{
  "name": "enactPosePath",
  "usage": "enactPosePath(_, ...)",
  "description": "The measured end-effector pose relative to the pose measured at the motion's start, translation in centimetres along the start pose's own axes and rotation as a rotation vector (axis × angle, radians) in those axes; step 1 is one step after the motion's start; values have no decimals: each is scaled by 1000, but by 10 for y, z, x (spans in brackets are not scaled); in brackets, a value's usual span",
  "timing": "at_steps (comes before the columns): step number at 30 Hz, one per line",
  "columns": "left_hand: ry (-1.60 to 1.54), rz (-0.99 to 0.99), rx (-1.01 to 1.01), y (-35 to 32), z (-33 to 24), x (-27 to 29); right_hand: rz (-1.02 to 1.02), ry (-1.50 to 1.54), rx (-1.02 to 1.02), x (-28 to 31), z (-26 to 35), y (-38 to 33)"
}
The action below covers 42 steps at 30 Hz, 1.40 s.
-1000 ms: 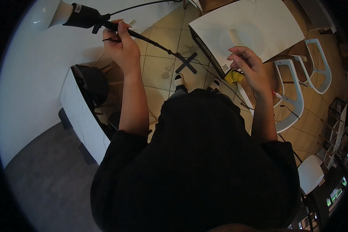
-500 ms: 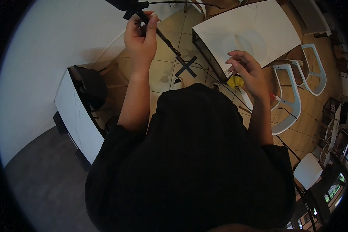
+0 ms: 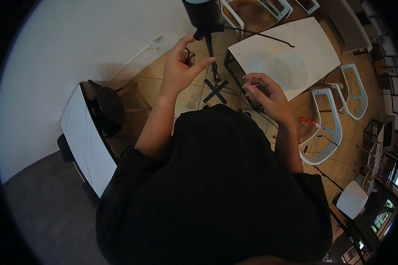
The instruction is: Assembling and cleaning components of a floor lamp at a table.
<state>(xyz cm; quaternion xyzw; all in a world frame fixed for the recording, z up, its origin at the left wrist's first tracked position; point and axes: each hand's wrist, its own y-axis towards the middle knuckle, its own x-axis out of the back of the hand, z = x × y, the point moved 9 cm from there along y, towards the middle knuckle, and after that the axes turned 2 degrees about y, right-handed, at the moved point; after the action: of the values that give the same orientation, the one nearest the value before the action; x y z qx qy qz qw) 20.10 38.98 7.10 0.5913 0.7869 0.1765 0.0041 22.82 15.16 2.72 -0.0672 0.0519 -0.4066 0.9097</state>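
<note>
A black stand [image 3: 216, 90] with a crossed foot rises on the floor ahead of me, topped by a dark cylinder [image 3: 203, 15]. From its top a thin black rod [image 3: 269, 37] reaches out to the right. My left hand [image 3: 181, 68] is at the pole, its thumb against it and its index finger up by the clamp. Around its curled fingers shows a thin black cord loop [image 3: 189, 56]. To the right of the pole hovers my right hand [image 3: 267, 95], fingers bent and apart, with nothing visible in them.
A white marbled table [image 3: 314, 53] stands ahead right, with white-framed chairs [image 3: 334, 128] beside it. A red-handled tool [image 3: 308, 122] lies on one seat. Left are another marbled table [image 3: 86, 141], a black chair [image 3: 108, 108] and the wall. Dark cables run over the tiled floor.
The stand's top has swung right and now stands more upright. My left hand moved right and down, its thumb extending from its grip on the pole. My right hand shifted slightly left and down.
</note>
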Motion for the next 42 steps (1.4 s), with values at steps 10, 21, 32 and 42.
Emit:
enactPosePath(10,-554,6,42,-30,-7,9,-19,3,58,-36,21,9)
enactPosePath(21,-201,167,17,-39,-50,-2,-102,-81,390,-77,93,14)
enactPosePath(32,-385,181,192,-45,-42,-14,-250,186,456,-62,88,11)
enactPosePath(42,-388,-12,166,-27,-20,7,-479,295,833,-18,131,-39)
